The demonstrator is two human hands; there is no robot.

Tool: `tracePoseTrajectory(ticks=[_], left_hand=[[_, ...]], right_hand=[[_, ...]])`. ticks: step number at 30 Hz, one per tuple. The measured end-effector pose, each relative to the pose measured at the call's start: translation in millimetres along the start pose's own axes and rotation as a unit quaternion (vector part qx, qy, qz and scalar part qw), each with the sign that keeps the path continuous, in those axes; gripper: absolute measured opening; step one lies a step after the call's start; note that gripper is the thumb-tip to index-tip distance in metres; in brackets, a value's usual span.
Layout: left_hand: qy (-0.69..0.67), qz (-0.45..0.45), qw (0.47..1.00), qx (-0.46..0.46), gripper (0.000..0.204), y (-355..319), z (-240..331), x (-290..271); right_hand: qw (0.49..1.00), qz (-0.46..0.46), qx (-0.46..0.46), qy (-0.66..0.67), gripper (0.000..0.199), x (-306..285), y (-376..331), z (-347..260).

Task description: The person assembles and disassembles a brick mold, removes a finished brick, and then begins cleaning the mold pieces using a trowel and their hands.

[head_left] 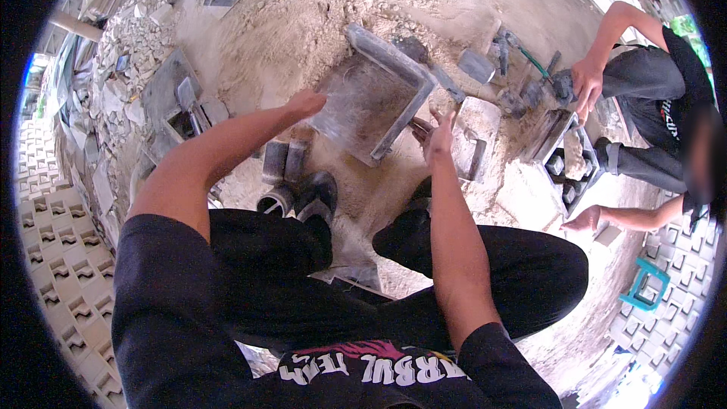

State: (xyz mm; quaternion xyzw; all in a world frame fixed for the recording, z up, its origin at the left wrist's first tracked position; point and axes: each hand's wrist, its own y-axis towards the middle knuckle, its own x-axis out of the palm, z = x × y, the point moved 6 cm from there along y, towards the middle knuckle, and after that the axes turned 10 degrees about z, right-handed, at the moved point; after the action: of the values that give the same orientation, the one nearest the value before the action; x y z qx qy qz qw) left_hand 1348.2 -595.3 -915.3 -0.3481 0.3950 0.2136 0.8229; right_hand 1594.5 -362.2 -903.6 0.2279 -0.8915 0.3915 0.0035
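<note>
In front of me a square, shallow tray (356,95) with raised grey bars on its far and right sides lies tilted on the dusty ground. My left hand (307,104) is closed at its left edge; whatever the fingers hold is hidden. Whitish, hazy streaks spread across the tray beside that hand, either powder or a thin clear film; I cannot tell which. My right hand (438,136) is just off the tray's right bar, fingers stretched apart, with nothing seen in it. To its right lies a pale block mould (478,125) with a slot-like handle.
At right a co-worker's hands are around a metal mould box (556,155). Dark tools (503,53) and a grey block (476,66) lie beyond. Dark cylinders (284,159) stand near my boot (316,195). Rubble (129,91) and stacked pale blocks (64,257) line the left; a teal stool (646,285) is lower right.
</note>
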Motion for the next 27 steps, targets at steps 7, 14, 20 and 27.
tracePoseTrajectory(ticks=[7, 14, 20, 27], left_hand=[[-0.11, -0.019, 0.979, -0.171, 0.057, -46.5, 12.1, 14.4], [-0.118, -0.038, 0.969, -0.214, 0.058, -66.2, 33.8, 27.7], [-0.227, -0.078, 0.962, -0.133, 0.05, -39.2, 4.8, 97.6], [-0.007, 0.083, 0.991, -0.102, 0.037, 19.2, 6.4, -39.1]], right_hand=[[0.997, -0.01, -0.01, -0.074, 0.11, 3.0, -0.4, -5.8], [0.993, 0.028, -0.082, -0.083, 0.107, 12.5, 4.7, -33.3], [0.947, -0.049, -0.167, -0.269, 0.093, 52.3, 33.8, -76.0], [0.743, -0.019, -0.451, -0.495, 0.056, 56.8, -0.3, -81.9]])
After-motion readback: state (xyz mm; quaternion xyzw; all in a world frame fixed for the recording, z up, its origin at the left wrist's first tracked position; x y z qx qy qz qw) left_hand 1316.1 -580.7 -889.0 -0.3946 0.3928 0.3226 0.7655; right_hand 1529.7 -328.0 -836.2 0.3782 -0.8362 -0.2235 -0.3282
